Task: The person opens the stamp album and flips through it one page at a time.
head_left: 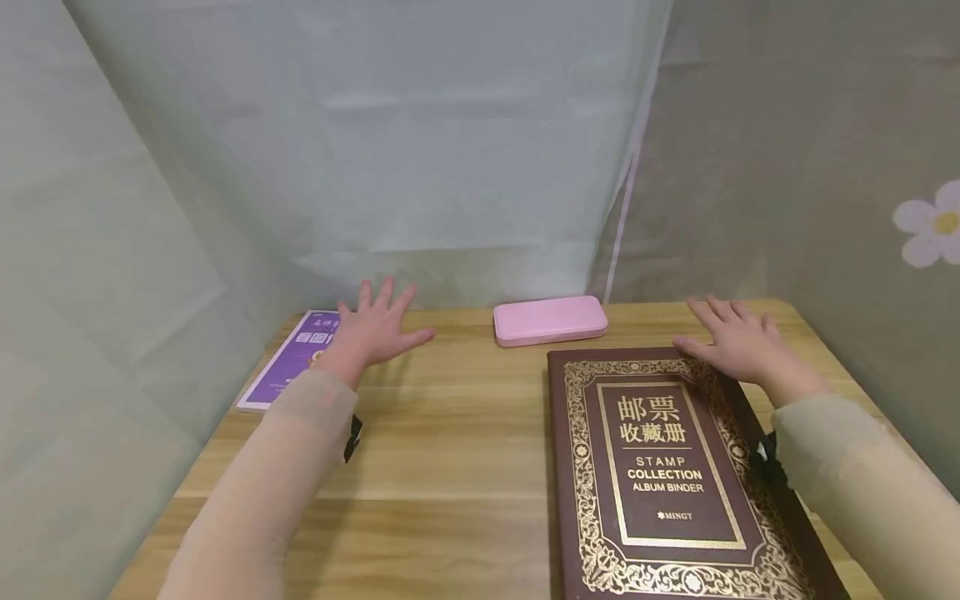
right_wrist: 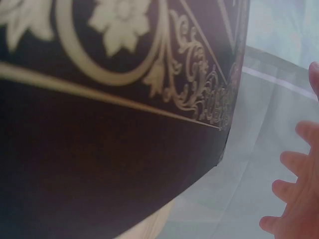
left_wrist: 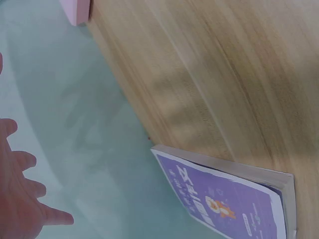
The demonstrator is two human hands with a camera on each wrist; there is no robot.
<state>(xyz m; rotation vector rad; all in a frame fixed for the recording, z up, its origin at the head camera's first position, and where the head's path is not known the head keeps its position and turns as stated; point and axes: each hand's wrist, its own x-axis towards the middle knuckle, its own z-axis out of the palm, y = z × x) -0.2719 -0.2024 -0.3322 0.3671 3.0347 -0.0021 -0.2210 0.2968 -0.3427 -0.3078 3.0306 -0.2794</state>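
Note:
My left hand (head_left: pixel 372 329) is held with fingers spread, overlapping the purple book (head_left: pixel 288 364) at the table's back left in the head view. That book lies flat, and the left wrist view shows its thick pages. Over the far right corner of a large brown stamp album (head_left: pixel 667 467) my right hand (head_left: pixel 742 342) has its fingers spread too, and nothing is in it. Gold ornament and lettering cover the album's front. Between the hands, at the back edge, lies a pink case (head_left: pixel 551 320), nearest neither hand.
The wooden table (head_left: pixel 442 467) has pale cloth (head_left: pixel 420 150) hanging close behind its back edge and along both sides. A grey-brown cloth with a white flower (head_left: pixel 930 223) hangs at the right.

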